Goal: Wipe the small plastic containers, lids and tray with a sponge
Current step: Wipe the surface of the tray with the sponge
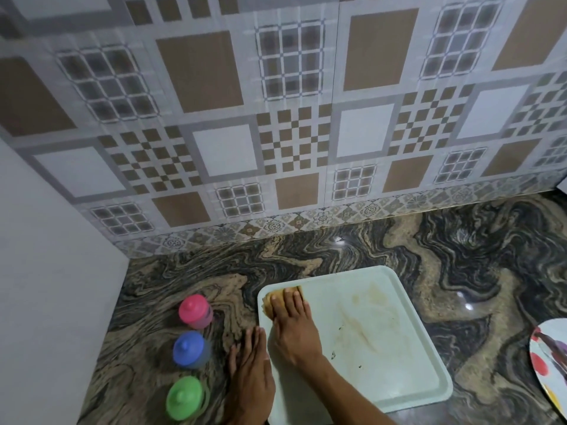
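The right hand [291, 329] presses flat fingers on the soft, squashy sponge [270, 302] at the light, slippery tray's [423, 363] far-left corner, while the open, empty left hand [251, 372] steadies its left rim.

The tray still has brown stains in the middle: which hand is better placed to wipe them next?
The right hand. It already presses the sponge on the tray, left of the stains. The left hand lies flat beside the tray edge, without a sponge.

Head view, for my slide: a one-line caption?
Right hand presses a sponge on the stained tray; left hand steadies its edge.
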